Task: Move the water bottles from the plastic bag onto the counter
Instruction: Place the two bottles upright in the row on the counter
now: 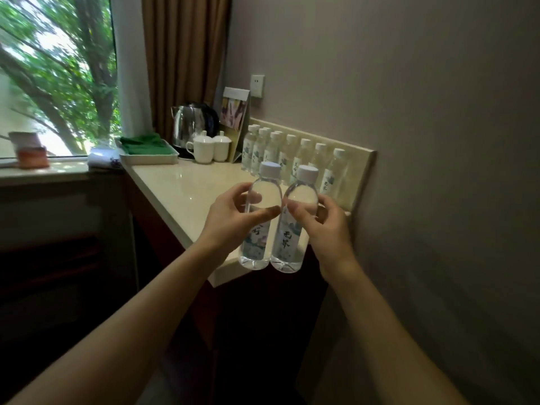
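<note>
Two clear water bottles with white caps and pale floral labels are held upright side by side over the near corner of the cream counter (pixel 181 185). My left hand (pixel 230 216) grips the left bottle (pixel 257 244) around its upper body. My right hand (pixel 324 226) grips the right bottle (pixel 289 247) the same way. The two bottles touch each other. Several more bottles (pixel 292 154) of the same kind stand in a row along the backsplash. No plastic bag is in view.
At the back of the counter stand a steel kettle (pixel 188 127), two white lidded cups (pixel 210 147), a white tray holding a green cloth (pixel 146 147) and a leaflet stand (pixel 233 112). The wall is close on the right. A window sill lies to the left.
</note>
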